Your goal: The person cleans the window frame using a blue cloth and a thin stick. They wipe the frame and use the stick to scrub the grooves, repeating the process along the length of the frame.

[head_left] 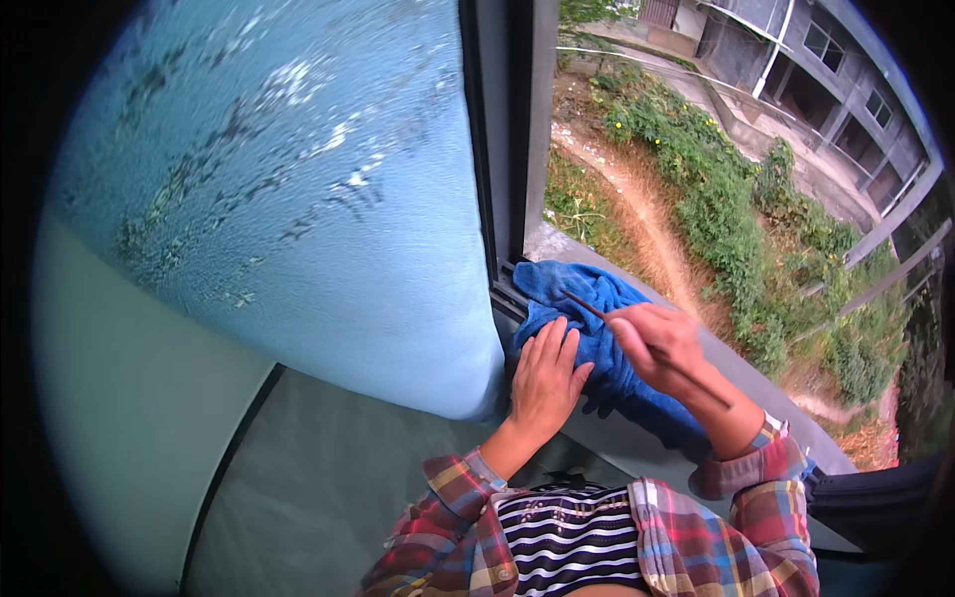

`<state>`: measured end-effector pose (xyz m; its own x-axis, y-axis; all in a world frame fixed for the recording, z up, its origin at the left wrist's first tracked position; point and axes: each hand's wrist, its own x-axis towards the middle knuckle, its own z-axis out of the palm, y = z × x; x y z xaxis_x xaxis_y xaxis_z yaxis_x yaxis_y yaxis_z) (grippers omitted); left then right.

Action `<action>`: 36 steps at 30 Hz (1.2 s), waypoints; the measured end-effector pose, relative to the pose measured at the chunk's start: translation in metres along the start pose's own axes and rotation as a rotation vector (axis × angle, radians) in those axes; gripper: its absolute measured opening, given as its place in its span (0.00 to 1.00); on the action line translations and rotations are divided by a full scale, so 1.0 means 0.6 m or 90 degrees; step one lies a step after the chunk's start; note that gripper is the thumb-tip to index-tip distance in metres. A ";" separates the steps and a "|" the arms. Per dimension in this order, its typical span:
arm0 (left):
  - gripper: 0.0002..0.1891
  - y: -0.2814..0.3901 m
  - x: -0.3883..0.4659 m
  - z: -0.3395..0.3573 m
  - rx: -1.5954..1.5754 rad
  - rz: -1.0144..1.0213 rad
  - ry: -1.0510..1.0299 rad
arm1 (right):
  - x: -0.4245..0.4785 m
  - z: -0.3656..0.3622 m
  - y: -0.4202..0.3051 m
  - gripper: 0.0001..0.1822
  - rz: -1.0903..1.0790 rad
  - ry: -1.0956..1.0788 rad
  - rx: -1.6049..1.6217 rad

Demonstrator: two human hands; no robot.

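Observation:
A blue cloth (pixel 597 351) lies bunched along the window sill and over the corner of the window track (pixel 509 300). My left hand (pixel 548 373) rests flat on the cloth's near left part, fingers spread and pointing towards the frame. My right hand (pixel 660 345) is closed around a thin brown stick (pixel 584 304), whose far tip touches or nearly touches the cloth by the track corner. The stick's near end shows along my right wrist. What lies under the cloth is hidden.
A dark window frame post (pixel 507 134) rises beside a blue textured wall panel or curtain (pixel 336 261) at left. Outside the opening are plants (pixel 686 164), a dirt path and a concrete building (pixel 806 82). The grey sill (pixel 798 410) runs down to the right.

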<state>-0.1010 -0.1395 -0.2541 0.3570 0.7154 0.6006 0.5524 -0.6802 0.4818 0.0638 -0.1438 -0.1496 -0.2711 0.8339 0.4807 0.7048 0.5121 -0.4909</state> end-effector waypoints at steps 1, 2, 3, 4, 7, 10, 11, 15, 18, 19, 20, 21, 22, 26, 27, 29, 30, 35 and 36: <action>0.26 -0.004 -0.004 -0.001 -0.008 -0.003 0.007 | 0.003 -0.003 -0.004 0.07 0.035 0.000 0.010; 0.27 -0.008 -0.007 -0.001 -0.001 -0.013 0.013 | 0.014 0.008 -0.002 0.10 0.096 -0.039 0.038; 0.28 -0.007 -0.005 0.001 0.004 -0.011 0.010 | 0.019 0.019 0.007 0.09 0.084 -0.083 0.015; 0.29 -0.007 -0.002 -0.001 0.009 -0.002 0.005 | 0.024 0.039 0.020 0.08 0.037 -0.057 0.065; 0.31 -0.014 0.008 -0.006 0.011 -0.022 0.036 | 0.039 0.078 0.047 0.09 -0.100 -0.022 0.121; 0.32 -0.026 0.022 -0.011 0.035 -0.038 0.020 | 0.059 0.085 0.053 0.08 -0.160 -0.027 0.066; 0.33 -0.028 0.024 -0.011 0.043 -0.044 0.014 | 0.060 0.082 0.058 0.08 -0.161 -0.033 0.061; 0.31 -0.045 0.012 -0.018 0.088 -0.067 0.032 | 0.047 0.055 0.034 0.07 -0.135 -0.048 0.026; 0.28 -0.039 0.015 -0.011 0.079 -0.075 0.011 | 0.055 0.065 0.042 0.07 -0.175 -0.080 0.010; 0.28 -0.036 0.019 -0.011 0.088 -0.079 0.002 | 0.061 0.073 0.052 0.07 -0.197 -0.087 0.013; 0.27 -0.034 0.017 -0.007 0.102 -0.074 0.002 | 0.061 0.081 0.066 0.07 -0.218 -0.078 0.003; 0.28 -0.036 0.016 -0.005 0.106 -0.075 0.005 | 0.061 0.088 0.073 0.07 -0.261 -0.083 -0.018; 0.28 -0.038 0.015 -0.004 0.110 -0.076 0.008 | 0.059 0.094 0.077 0.07 -0.304 -0.088 -0.040; 0.29 -0.040 0.016 0.002 0.098 -0.077 0.038 | 0.059 0.108 0.094 0.07 -0.295 -0.094 -0.013; 0.28 -0.039 0.019 0.005 0.087 -0.076 0.040 | 0.057 0.105 0.096 0.07 -0.275 -0.096 -0.002; 0.27 -0.043 0.020 0.012 0.084 -0.087 0.058 | 0.076 0.114 0.064 0.10 -0.112 -0.046 0.048; 0.25 -0.041 0.023 0.016 0.103 -0.072 0.067 | 0.094 0.107 0.043 0.12 -0.015 -0.052 0.045; 0.18 0.007 -0.005 0.034 0.074 0.017 0.036 | 0.057 0.032 0.012 0.16 0.122 -0.151 0.036; 0.17 0.023 -0.014 0.033 0.039 0.022 0.029 | 0.032 0.018 0.011 0.13 0.148 -0.142 0.047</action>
<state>-0.0815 -0.1519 -0.2649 0.3432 0.6831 0.6447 0.5855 -0.6923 0.4218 0.0563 -0.1221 -0.1515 -0.2508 0.9505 0.1832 0.7177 0.3096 -0.6237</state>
